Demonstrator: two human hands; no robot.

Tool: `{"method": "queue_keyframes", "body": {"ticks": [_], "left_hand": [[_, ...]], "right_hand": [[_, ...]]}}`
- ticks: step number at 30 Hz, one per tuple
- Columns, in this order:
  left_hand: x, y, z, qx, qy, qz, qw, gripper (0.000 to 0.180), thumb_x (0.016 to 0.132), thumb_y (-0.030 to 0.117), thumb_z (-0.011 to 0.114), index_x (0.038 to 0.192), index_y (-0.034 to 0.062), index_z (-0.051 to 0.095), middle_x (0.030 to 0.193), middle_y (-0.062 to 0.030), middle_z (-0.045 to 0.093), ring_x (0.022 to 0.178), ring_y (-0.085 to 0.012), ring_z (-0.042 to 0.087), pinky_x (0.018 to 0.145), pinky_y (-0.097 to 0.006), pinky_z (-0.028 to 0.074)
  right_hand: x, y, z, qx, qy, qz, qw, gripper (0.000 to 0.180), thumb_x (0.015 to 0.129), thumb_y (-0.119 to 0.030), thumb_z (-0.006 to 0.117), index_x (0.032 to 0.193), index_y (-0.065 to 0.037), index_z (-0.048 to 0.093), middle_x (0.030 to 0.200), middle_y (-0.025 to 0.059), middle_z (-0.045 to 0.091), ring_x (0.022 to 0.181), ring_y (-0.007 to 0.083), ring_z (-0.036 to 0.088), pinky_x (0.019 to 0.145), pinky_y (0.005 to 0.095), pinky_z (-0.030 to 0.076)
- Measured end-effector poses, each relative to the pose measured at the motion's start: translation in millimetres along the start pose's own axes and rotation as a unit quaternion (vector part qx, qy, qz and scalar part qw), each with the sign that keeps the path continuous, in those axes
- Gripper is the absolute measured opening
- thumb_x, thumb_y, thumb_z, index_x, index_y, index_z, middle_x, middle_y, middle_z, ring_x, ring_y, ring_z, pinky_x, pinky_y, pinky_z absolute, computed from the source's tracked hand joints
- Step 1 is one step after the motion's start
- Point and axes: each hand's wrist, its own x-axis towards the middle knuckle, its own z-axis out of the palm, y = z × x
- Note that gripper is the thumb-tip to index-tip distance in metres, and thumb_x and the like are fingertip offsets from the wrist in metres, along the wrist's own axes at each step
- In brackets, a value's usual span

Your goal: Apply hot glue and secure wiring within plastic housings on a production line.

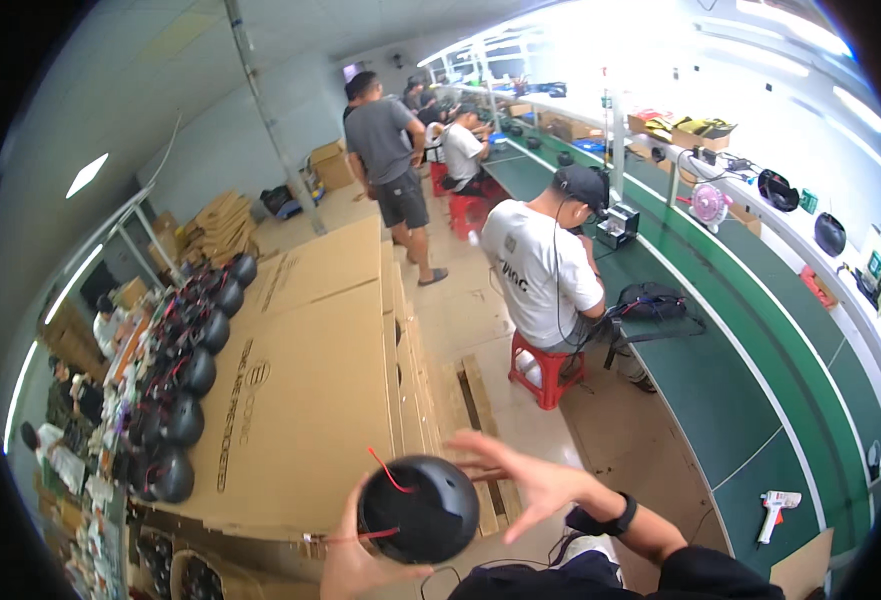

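A glossy black dome-shaped shell (435,512) with two red wires sticking out rests in my left hand (348,560), whose fingers curl round its left side and underside. Close to its right side is my right hand (545,488), with fingers spread and nothing in them. Some of those fingertips come near the shell's upper right edge; whether they touch it I cannot tell. A black band circles my right wrist.
Left of me, large cardboard sheets (305,370) lie stacked, with several black domes (175,475) lined along their far-left edge. A white glue gun (778,512) lies on the green workbench (705,420) at right. A person (550,265) sits there on a red stool (543,375); another stands farther off.
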Motion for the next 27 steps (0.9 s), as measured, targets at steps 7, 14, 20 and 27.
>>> {"method": "queue_keyframes", "body": {"ticks": [7,14,20,27], "left_hand": [[43,-5,11,-0.038,0.161,0.037,0.986,0.087,0.092,0.028,0.078,0.158,-0.0017,0.029,0.153,-0.028,0.041,0.138,-0.0387,0.047,0.113,-0.048,0.041],[53,-41,45,0.268,0.327,-0.184,0.887,0.068,0.097,0.027,0.072,0.152,-0.0017,0.042,0.153,-0.0224,0.046,0.142,-0.037,0.044,0.116,-0.048,0.038],[81,-39,56,0.392,0.375,-0.257,0.8,0.041,0.096,0.018,0.069,0.133,-0.0005,0.061,0.142,-0.0239,0.057,0.134,-0.04,0.053,0.112,-0.046,0.042],[99,-41,59,0.418,0.428,-0.2,0.776,0.024,0.097,0.013,0.067,0.114,-0.0036,0.071,0.124,-0.023,0.07,0.117,-0.0406,0.066,0.104,-0.046,0.05]], "right_hand": [[103,23,-57,0.005,-0.07,-0.005,0.998,0.129,0.067,-0.034,0.097,0.162,-0.002,0.016,0.158,0.02,0.04,0.147,0.0282,0.038,0.123,0.0411,0.03],[276,83,-216,-0.023,0.045,-0.048,0.998,0.122,0.066,-0.033,0.099,0.157,0.003,0.026,0.144,0.0164,0.052,0.137,0.0264,0.048,0.119,0.0388,0.035],[549,199,-292,0.002,0.009,0.024,1.0,0.105,0.062,-0.045,0.099,0.134,0.012,0.048,0.122,0.0187,0.066,0.107,0.0249,0.068,0.087,0.0384,0.059],[680,267,-281,-0.21,0.11,0.055,0.97,0.144,0.05,-0.071,0.092,0.148,0.012,0.026,0.141,0.0307,0.052,0.134,0.0407,0.053,0.113,0.0441,0.044]]}}
